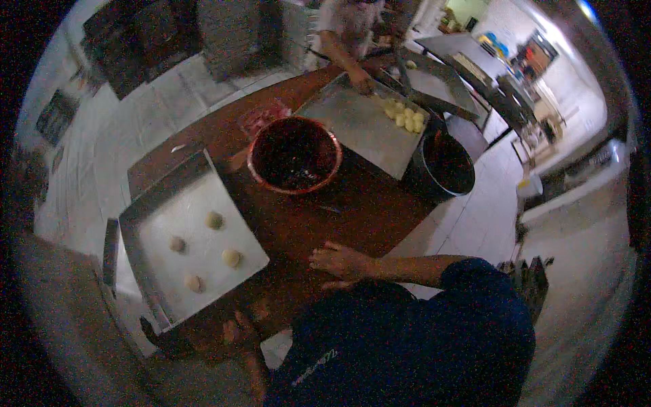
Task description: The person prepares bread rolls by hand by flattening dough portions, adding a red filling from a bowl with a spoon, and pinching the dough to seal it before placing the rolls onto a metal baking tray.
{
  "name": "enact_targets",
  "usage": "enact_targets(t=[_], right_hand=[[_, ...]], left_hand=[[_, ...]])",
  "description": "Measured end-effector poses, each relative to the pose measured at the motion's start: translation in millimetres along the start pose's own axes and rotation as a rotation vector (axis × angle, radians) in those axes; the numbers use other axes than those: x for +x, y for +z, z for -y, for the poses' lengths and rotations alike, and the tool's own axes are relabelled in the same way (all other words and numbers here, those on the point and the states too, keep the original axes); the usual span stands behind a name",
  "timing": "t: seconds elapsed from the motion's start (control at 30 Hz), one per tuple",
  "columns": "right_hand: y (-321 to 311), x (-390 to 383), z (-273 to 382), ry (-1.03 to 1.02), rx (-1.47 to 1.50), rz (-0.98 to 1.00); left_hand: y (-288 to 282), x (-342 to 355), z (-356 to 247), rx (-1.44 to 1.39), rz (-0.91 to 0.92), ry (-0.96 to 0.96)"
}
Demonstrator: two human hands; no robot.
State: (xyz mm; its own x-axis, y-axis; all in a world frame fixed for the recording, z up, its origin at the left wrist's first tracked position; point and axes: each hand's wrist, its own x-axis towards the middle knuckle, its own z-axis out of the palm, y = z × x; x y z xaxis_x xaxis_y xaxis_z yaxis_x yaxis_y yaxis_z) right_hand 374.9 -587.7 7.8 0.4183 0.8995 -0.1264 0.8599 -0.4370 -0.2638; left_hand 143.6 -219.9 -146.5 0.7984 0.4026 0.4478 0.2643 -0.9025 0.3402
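My right hand [339, 263] rests on the brown tabletop [332, 230], fingers spread and empty. My left hand [239, 331] is low at the near edge, just below the metal tray [163, 234]; its fingers are dim and blurred. Several pale dough balls [232, 258] sit apart on that tray. A red-rimmed bowl [294, 154] with dark contents stands in the middle of the table. To its right a dark bucket [441, 166] is beside a second tray [346, 129] bearing several pale dough pieces [405, 117].
Across the table a co-worker [346, 30] reaches with a hand [361, 83] onto the far tray. A pink plastic bag [263, 119] lies behind the bowl. A metal side table [468, 64] with trays and a small white bucket [530, 186] are at the right.
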Motion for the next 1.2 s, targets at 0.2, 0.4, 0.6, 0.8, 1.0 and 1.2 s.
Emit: enact_targets(t=[0.2, 0.4, 0.6, 0.8, 1.0, 1.2], right_hand=[[124.2, -61.1, -85.7, 0.147, -0.255, -0.152], [79.5, -101.4, -134.4, 0.298, 0.103, -0.220], [-134.6, -106.3, -189.2, 0.255, 1.063, -0.095], [-135.9, -112.5, -478.1, 0.451, 0.224, -0.850], [-121.1, -65.3, -571.0, 0.372, -0.011, -0.037], [-70.2, -61.0, -590.8, 0.444, -0.458, 0.008]], left_hand=[[56.7, 25.8, -17.3, 0.089, -0.004, -0.030], [77.9, 55.8, -75.4, 0.115, -0.025, -0.040], [84.4, 75.5, -183.7, -0.001, 0.009, -0.038], [117.6, 132.5, -375.1, -0.407, 0.353, 0.226], [212.6, 205.3, -487.7, -0.408, 0.434, 0.583], [281.5, 174.1, -461.4, -0.627, 0.435, 0.581]])
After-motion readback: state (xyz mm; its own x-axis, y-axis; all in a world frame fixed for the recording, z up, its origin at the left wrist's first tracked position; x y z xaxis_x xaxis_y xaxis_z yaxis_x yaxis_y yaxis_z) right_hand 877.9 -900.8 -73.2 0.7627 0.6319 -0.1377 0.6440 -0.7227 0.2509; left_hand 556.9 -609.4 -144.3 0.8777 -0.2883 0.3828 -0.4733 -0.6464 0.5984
